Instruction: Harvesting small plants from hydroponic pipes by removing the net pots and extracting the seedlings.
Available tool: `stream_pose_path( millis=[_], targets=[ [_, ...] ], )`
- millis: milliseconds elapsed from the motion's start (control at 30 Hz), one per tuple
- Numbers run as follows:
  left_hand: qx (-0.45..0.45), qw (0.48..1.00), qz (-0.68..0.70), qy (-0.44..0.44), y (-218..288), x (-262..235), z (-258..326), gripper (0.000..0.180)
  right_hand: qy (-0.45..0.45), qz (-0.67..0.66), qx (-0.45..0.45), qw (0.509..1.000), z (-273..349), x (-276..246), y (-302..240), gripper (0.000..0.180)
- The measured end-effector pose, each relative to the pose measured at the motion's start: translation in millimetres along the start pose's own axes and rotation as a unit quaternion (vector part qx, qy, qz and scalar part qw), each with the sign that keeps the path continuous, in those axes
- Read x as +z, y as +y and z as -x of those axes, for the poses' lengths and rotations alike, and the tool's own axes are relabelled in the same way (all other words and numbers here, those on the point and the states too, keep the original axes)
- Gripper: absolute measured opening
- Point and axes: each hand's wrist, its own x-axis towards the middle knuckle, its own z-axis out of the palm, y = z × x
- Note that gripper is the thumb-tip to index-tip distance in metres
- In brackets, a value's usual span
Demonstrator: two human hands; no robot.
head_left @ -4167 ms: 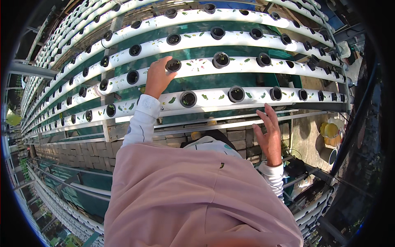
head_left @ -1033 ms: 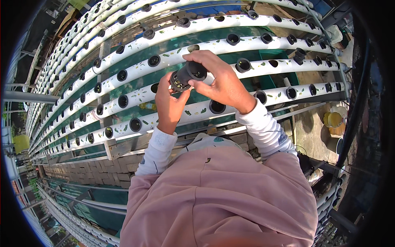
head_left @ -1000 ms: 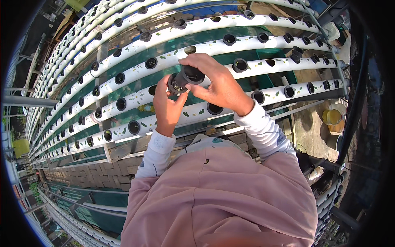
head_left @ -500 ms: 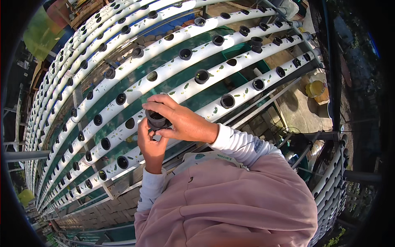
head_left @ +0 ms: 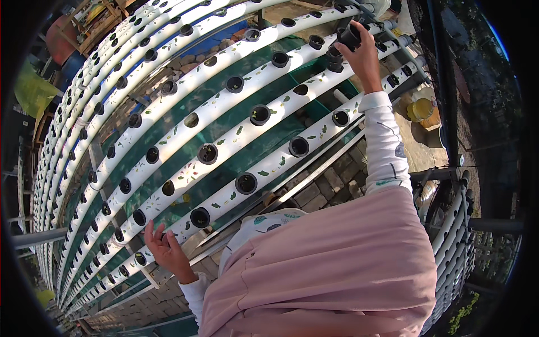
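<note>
My right hand (head_left: 364, 59) is at the far right, its fingers and thumb closed round a black plastic net pot (head_left: 348, 38). Just beside and below that pot, another black pot (head_left: 335, 63) sticks up from a hole in a white growing pipe (head_left: 314, 82); whether the two touch I cannot make out. My left hand (head_left: 168, 253), at the lower left, holds nothing, its fingers apart and slightly bent. It hovers by the nearest pipes, close to a black pot (head_left: 140, 217) set in a hole. Some pots, such as one black pot (head_left: 260, 114) near the middle, have small green seedlings inside.
Long white pipes with rows of holes and black pots fill the left and middle. Bits of leaf lie on them. Green sheeting (head_left: 224, 174) shows beneath. Yellow containers (head_left: 422, 111) stand at the right, beside a dark post (head_left: 452, 84). Paving bricks (head_left: 320, 188) lie below.
My hands have parted from round a black pot at the middle. The right has reached far right with a pot in its grip; the left has let go and dropped to the lower left.
</note>
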Motion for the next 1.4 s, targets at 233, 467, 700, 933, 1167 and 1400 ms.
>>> stream_pose_path(
  millis=[233, 467, 700, 933, 1167, 1400],
  targets=[
    [0.009, 0.998, -0.054, 0.045, -2, -19, 13, 0.040, -0.173, -0.070, -0.074, 0.980, 30, 35, 12, 0.071],
    [0.038, 0.995, -0.084, 0.045, -1, -15, 23, 0.038, -0.261, -0.010, -0.087, 0.961, 67, 71, 0, 0.070],
    [0.019, 0.997, -0.061, 0.040, -1, -7, 36, 0.036, -0.327, 0.035, -0.125, 0.936, 85, 78, 8, 0.076],
    [0.031, 0.996, -0.082, 0.015, 2, 2, 47, 0.036, -0.257, 0.057, -0.138, 0.955, 96, 55, -37, 0.078],
    [0.030, 0.996, -0.089, 0.008, 5, 13, 47, 0.035, -0.383, -0.164, -0.188, 0.890, 144, 57, -139, 0.051],
    [0.030, 0.994, -0.102, 0.004, -1, 16, 62, 0.035, -0.455, -0.156, -0.246, 0.841, 180, 84, -187, 0.052]
  ],
)
